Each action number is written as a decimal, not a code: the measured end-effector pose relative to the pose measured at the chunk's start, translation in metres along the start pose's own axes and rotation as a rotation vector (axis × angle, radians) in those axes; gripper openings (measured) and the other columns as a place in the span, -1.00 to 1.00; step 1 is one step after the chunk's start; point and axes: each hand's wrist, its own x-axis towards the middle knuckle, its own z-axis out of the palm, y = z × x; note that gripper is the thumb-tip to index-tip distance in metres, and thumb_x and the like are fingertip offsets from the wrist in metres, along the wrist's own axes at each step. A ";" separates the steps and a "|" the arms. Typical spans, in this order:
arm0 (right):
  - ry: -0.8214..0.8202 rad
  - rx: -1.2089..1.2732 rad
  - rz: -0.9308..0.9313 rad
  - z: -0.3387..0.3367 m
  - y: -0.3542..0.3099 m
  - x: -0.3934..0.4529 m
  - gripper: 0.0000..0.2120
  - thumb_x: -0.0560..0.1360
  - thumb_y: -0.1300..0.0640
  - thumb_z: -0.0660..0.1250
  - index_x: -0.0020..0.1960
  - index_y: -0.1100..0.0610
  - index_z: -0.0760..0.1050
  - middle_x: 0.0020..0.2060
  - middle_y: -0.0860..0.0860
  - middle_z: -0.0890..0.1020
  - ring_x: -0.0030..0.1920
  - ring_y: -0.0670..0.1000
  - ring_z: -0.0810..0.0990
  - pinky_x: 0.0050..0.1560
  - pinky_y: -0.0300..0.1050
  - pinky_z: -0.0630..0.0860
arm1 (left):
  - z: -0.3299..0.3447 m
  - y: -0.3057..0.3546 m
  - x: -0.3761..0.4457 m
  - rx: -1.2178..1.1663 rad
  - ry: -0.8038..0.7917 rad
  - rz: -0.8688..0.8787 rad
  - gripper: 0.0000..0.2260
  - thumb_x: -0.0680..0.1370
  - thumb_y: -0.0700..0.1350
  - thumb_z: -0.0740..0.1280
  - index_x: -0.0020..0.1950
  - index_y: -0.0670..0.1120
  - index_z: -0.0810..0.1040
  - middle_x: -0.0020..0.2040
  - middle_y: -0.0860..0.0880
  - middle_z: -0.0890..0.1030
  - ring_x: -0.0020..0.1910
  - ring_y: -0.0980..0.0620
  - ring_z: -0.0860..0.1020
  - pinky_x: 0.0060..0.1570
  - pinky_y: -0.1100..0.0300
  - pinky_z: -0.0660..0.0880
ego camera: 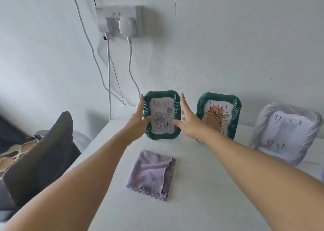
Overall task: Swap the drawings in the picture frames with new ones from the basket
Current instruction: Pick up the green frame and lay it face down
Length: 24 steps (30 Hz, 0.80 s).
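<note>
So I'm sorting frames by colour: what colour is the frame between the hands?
Dark green, with a twisted rope-like border; the head view shows it best.

This looks like a room in a home. A white table (201,187) stands against a painted white wall. Above the table, a double wall socket (119,21) holds two plugs with white cables. Left of the table lies a dark cushion (40,160), like on a sofa.
</note>
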 end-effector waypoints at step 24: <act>0.104 0.415 -0.107 -0.046 -0.001 -0.142 -0.13 0.64 0.28 0.27 0.48 -0.58 -0.05 0.62 -0.20 0.14 0.57 -0.07 0.24 0.56 0.19 0.24 | 0.060 0.044 -0.084 -0.479 -0.221 0.191 -0.21 0.67 -0.33 0.23 0.53 0.50 0.06 0.26 -0.07 0.65 0.25 -0.10 0.63 0.07 -0.10 0.64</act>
